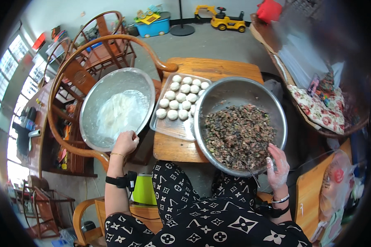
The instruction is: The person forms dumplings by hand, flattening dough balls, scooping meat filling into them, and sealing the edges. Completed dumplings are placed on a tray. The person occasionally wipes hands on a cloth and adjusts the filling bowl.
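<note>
My left hand [126,142] is closed at the near rim of a large metal bowl [143,82], its fingers curled in toward the pale wet dough [118,110] inside. What those fingers hold, if anything, is hidden. Beside the near right rim of a second metal bowl [279,110], my right hand [278,165] is open, fingers apart and whitened with flour. That bowl holds minced filling [239,133], with a metal utensil handle [253,178] leaning over its near edge. Between the bowls lies a clear tray [169,131] bearing several round white dough balls [180,97].
A wooden stool [175,149] carries the tray and filling bowl. The dough bowl rests on a round-backed wooden chair [55,111]. At right are a cushioned wicker seat [313,105] and a wooden surface [307,197] with plastic bags [336,181]. A yellow toy excavator [228,22] stands far back.
</note>
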Available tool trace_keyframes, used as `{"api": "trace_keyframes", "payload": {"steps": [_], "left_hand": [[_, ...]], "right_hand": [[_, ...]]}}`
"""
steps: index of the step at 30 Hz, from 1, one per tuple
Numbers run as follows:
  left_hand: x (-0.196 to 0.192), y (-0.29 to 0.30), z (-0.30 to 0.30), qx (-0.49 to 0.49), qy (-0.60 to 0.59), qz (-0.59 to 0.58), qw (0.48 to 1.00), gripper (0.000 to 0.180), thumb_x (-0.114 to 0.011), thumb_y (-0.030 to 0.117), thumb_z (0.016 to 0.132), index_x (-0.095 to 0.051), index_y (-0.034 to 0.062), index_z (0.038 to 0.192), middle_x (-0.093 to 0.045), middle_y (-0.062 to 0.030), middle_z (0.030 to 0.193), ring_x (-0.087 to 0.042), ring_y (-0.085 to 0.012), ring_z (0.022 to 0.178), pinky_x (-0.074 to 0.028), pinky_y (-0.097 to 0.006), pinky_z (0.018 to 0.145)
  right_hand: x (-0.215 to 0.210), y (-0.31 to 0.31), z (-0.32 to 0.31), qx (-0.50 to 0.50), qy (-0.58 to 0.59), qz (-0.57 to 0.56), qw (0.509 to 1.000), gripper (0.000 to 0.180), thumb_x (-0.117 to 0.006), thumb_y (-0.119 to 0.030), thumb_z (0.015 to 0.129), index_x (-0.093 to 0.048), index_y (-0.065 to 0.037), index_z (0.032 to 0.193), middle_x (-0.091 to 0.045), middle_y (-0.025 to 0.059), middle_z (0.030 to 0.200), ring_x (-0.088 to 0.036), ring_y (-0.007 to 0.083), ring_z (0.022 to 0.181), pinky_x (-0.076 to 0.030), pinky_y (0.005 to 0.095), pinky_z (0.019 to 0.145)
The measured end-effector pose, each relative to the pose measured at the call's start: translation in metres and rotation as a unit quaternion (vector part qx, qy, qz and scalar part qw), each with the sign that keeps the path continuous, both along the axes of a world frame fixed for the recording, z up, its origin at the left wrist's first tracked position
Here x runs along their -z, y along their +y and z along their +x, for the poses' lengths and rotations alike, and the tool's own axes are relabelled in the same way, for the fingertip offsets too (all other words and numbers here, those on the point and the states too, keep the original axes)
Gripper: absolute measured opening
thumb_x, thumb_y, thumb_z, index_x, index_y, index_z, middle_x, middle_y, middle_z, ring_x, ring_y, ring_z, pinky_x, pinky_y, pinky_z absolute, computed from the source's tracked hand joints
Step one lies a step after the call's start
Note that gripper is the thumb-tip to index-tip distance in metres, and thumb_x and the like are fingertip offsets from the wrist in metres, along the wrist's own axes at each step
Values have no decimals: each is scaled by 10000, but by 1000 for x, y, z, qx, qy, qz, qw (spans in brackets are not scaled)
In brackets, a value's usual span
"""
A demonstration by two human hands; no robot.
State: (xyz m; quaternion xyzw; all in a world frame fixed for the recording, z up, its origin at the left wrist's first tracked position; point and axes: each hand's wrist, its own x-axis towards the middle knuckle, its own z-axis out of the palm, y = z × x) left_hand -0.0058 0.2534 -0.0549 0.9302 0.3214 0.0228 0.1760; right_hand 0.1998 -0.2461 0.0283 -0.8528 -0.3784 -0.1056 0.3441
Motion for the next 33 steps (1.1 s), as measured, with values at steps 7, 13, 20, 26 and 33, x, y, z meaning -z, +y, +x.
{"api": "trace_keyframes", "payload": {"steps": [7, 13, 20, 26, 33], "left_hand": [[66, 56, -44, -11, 18, 134, 991, 301, -576, 104, 832, -684, -53, 1066, -658, -300, 1114, -605, -411, 1147, -474, -453, 1013], [49, 82, -3, -60, 205, 19, 977, 356, -559, 126, 854, -695, -24, 1146, -682, -271, 1126, -645, -412, 1093, -503, -438, 983], [105, 139, 14, -15, 345, -66, 936, 406, -515, 141, 872, -694, 59, 1227, -647, -211, 1289, -639, -366, 1165, -506, -431, 971], [97, 165, 30, -136, 184, 107, 968, 687, -596, 186, 859, -403, 77, 1510, -402, -249, 1527, -402, -397, 1400, -319, -436, 1165], [38, 196, 49, -188, 52, 350, 916, 410, -540, 184, 932, -586, 45, 1315, -577, -261, 1331, -489, -403, 1315, -416, -471, 1087]], "right_hand": [[26, -2, 11, -9, 5, -10, 1000, 298, -583, -68, 919, -637, 6, 1203, -638, 196, 1271, -600, 388, 1177, -451, 449, 1042], [38, 0, 15, -6, 15, -25, 1000, 284, -574, -85, 943, -638, 3, 1204, -645, 195, 1265, -608, 381, 1181, -451, 442, 1046], [42, 4, 16, -8, 42, -37, 998, 291, -554, -55, 921, -635, 24, 1189, -629, 213, 1273, -598, 399, 1168, -447, 462, 1043], [53, 3, 11, 6, 36, -69, 997, 291, -533, -102, 934, -637, 12, 1180, -616, 200, 1294, -575, 404, 1200, -434, 475, 1055], [60, 5, 8, 32, -5, -123, 992, 282, -518, -94, 933, -645, 2, 1165, -606, 183, 1319, -496, 417, 1293, -358, 516, 1110]]}}
